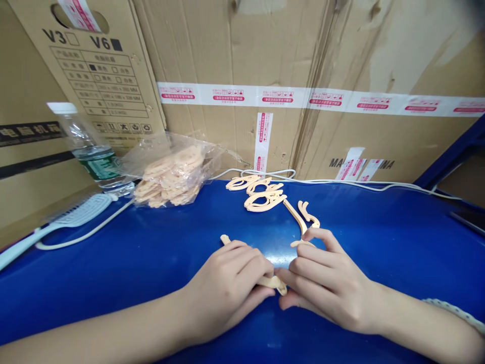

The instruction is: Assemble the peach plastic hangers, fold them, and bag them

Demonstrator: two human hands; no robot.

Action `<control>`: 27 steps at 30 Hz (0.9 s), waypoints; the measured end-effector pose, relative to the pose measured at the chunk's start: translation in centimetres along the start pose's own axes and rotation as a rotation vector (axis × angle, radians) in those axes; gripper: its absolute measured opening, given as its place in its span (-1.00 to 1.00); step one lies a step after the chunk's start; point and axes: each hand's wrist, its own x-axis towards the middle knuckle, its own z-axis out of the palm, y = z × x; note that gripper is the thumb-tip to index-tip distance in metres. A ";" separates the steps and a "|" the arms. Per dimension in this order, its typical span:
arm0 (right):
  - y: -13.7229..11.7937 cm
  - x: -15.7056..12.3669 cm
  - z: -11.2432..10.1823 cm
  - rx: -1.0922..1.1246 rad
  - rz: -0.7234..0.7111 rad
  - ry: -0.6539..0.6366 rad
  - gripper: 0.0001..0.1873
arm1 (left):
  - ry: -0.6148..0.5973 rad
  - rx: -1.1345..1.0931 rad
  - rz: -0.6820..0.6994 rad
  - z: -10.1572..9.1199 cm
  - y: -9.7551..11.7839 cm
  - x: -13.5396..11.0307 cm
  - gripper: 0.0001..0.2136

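My left hand (235, 283) is closed around a beige plastic folding hanger piece (271, 283). One end of it pokes out beyond the knuckles, and the other shows between my two hands. My right hand (333, 283) has its thumb and fingertips pinched at that near end, its other fingers curled above. Just behind the right fingers lies a partly unfolded beige hanger (295, 215), partly hidden by them, with a hook-like piece (308, 215) beside it. Farther back, several folded oval hangers (263, 201) lie in a loose group.
A clear plastic bag of beige hanger pieces (172, 177) sits at the back left. Beside it are a water bottle (96, 156) and a light blue hairbrush (79, 212). A white cable (364, 184) runs along the cardboard boxes (227, 50) behind the blue table (132, 283).
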 end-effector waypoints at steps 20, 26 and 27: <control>-0.3 0.1 0.6 0.360 0.211 -0.023 -0.73 | -0.178 0.048 -0.004 -0.1 -0.4 0.0 -0.84; -0.4 0.1 0.5 0.450 0.272 -0.050 -0.70 | -0.145 -0.003 -0.020 -0.2 -0.2 0.0 -0.86; -0.4 0.2 0.4 0.456 0.278 -0.051 -0.69 | -0.137 -0.009 -0.024 -0.2 -0.2 -0.1 -0.86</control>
